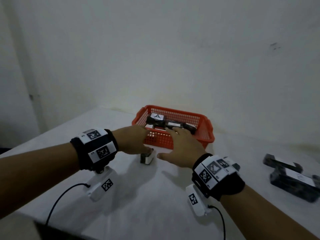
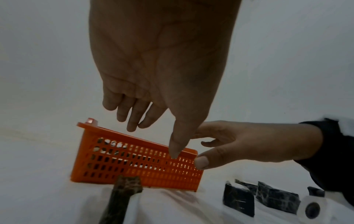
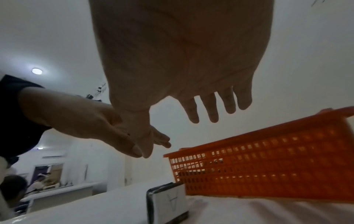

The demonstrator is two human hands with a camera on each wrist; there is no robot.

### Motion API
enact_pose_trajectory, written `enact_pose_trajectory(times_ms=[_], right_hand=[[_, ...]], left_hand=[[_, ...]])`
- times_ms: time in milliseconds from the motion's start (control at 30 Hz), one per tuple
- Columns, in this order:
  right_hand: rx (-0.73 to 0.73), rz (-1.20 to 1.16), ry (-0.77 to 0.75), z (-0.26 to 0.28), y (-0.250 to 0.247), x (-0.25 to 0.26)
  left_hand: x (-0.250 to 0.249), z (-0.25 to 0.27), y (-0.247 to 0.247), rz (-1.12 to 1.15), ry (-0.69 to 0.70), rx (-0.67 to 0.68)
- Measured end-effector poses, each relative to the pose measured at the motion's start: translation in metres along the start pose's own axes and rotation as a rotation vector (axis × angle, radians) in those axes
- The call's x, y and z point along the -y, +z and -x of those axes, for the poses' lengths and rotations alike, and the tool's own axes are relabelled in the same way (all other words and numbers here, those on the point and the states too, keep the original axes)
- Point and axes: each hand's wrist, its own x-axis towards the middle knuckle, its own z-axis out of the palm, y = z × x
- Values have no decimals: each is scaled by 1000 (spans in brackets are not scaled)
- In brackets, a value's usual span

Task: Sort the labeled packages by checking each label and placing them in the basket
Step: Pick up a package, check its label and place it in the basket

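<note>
package (image 1: 146, 158) stands between spread left hand (image 1: 133, 141) and right hand (image 1: 183, 149), ungripped.

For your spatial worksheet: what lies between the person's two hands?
A small black wrapped package with a white label stands on the white table between left hand and right hand, in the head view.

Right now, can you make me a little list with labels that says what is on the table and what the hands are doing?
basket: orange plastic mesh basket on the white table
inside basket: black wrapped packages, one with a white label marked A
in front of basket: small black package standing on edge, white label marked A
far right: more black packages on the table
left hand: open, over the small package
right hand: open, fingers spread, holding nothing
</note>
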Motion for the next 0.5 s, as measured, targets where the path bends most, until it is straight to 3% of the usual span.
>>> enact_pose_trajectory(times_ms=[233, 500], right_hand=[[149, 13, -74, -38, 21, 34], [241, -68, -55, -64, 41, 30]], left_hand=[[22, -14, 30, 51, -114, 69], [19, -32, 49, 186, -157, -11]])
